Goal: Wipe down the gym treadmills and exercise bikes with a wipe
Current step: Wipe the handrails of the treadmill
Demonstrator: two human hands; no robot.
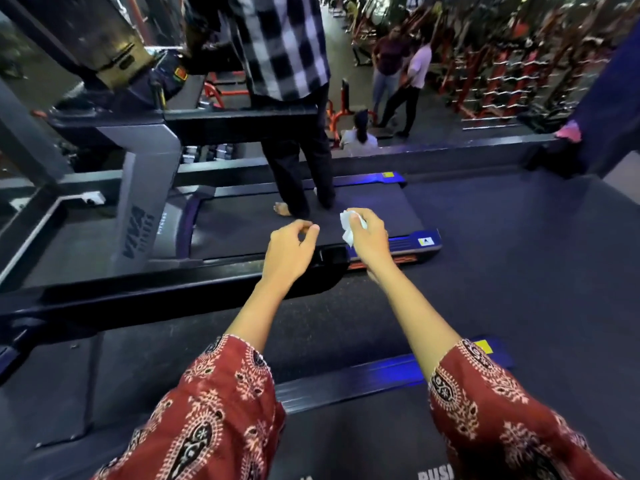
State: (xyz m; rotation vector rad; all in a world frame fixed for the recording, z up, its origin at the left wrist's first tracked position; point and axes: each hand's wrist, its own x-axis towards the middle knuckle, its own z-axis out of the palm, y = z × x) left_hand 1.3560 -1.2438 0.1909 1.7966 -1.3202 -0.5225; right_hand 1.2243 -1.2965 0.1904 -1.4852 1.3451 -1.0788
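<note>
My right hand [369,237] grips a crumpled white wipe [349,226] in the air above the rear end of a treadmill's black side handrail [166,292]. My left hand [289,249] hovers just left of it with fingers loosely curled and nothing in them. Both arms reach out in red patterned sleeves. Beyond the handrail lies the neighbouring treadmill's dark belt [249,226] with a blue-lit side rail [408,244]. Under my arms runs the belt of the near treadmill [346,441].
A person in a checked shirt [280,46] stands barefoot on the neighbouring belt. A grey upright [142,216] rises at the left. Other people [398,74] and red weight racks [502,81] fill the back. Dark rubber floor [536,254] spreads to the right.
</note>
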